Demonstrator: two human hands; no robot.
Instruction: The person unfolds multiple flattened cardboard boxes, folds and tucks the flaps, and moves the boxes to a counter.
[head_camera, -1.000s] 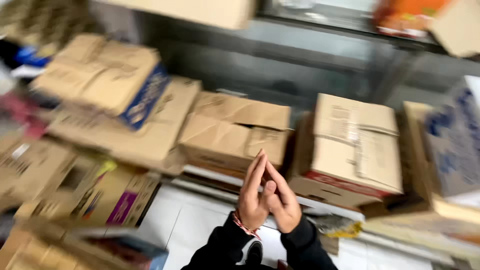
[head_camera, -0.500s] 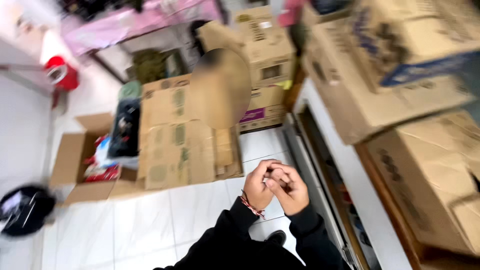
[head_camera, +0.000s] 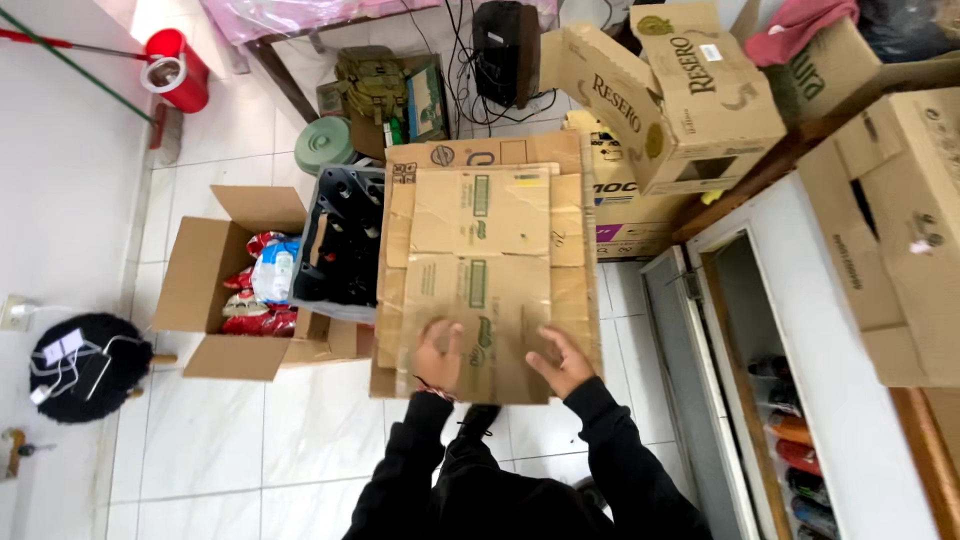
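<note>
Left hand (head_camera: 438, 352): spread flat, palm down, pressing on the near left part of the flattened cardboard box (head_camera: 487, 270); holding nothing.
Right hand (head_camera: 560, 360): also open, fingers splayed, resting on the near right edge of the same cardboard, level with the left hand.
Why the hands sit so: both are on the near end, a little apart, which seems to steady the wide sheet from two sides.
Flattened cardboard box: lies directly under and beyond both hands, flaps opened out, stretching away from the person over the stack below it.
Beyond the left hand: a dark plastic crate (head_camera: 340, 235), partly tucked under the cardboard's left edge.
Further left: an open carton (head_camera: 205, 285) on the tiled floor (head_camera: 200, 440), packets showing inside.
Beyond the right hand: stacked printed boxes (head_camera: 665, 95), tilted, well apart from the fingers.
Right of the right hand: a white cabinet (head_camera: 800, 330) with bottles low inside.
Far left: a red bucket (head_camera: 178, 68).
</note>
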